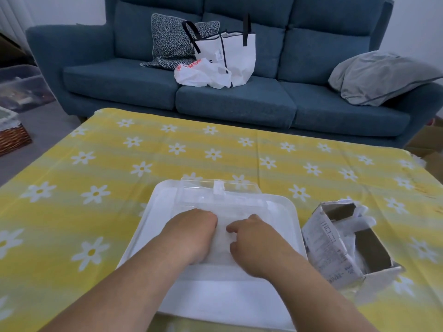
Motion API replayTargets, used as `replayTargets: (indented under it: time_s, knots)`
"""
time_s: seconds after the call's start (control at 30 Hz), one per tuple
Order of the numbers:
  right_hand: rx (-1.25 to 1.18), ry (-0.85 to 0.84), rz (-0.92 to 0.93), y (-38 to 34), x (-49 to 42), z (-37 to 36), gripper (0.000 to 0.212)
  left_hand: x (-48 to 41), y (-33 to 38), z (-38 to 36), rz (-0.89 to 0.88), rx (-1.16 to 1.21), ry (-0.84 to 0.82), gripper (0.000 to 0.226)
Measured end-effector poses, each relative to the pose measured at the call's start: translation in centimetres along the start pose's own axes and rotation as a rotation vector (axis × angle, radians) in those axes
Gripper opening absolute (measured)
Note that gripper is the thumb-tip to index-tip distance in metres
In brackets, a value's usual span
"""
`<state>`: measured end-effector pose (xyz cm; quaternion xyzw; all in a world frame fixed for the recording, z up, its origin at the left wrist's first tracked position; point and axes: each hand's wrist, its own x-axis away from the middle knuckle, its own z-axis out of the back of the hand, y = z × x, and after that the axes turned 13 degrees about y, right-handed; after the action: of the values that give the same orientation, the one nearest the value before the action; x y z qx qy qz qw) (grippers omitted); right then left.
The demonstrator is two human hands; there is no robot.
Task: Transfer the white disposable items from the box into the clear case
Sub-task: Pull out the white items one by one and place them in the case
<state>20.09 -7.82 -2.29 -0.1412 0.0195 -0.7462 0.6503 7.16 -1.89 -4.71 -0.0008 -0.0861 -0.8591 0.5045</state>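
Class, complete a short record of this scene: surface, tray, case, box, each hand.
Surface: table with yellow daisy cloth
Tray: white tray under the clear case
Case: open, white contents inside
Box: torn box right of the tray, white items poking out
Left hand: in the case, fingers hidden
Right hand: in the case, fingers curled

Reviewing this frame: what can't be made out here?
1. Head view, left hand: fingers tucked under its own back, grip unclear.
2. Head view, clear plastic case: contents covered by left hand and right hand.
3. Head view, torn printed cardboard box: its walls hide how many white items remain; print blurred.
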Motion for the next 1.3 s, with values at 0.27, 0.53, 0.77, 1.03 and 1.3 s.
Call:
replayTargets:
  time_s: [0.27,0.53,0.77,1.03,1.3]
  knots:
    - [-0.173,-0.076,-0.032,1.0,-0.2,-0.4,0.048,-0.5,0.2,0.5,0.021,-0.019,-0.143,0.033]
    - [-0.4,0.457,-0.264,4.8,1.3,4.5,0.019,-0.4,0.2,4.7,-0.013,0.198,0.269,0.018]
    - [-0.337,0.714,-0.563,11.3,3.1,6.2,0.025,-0.4,1.7,1.8,-0.099,0.09,-0.028,0.05]
    - [-0.224,0.347,-0.483,13.6,3.8,4.8,0.031,-1.2,3.2,2.6,-0.071,0.001,0.031,0.038]
    - [-0.376,0.747,-0.552,14.1,4.7,6.5,0.03,-1.2,7.1,3.8,-0.085,0.595,0.343,0.003]
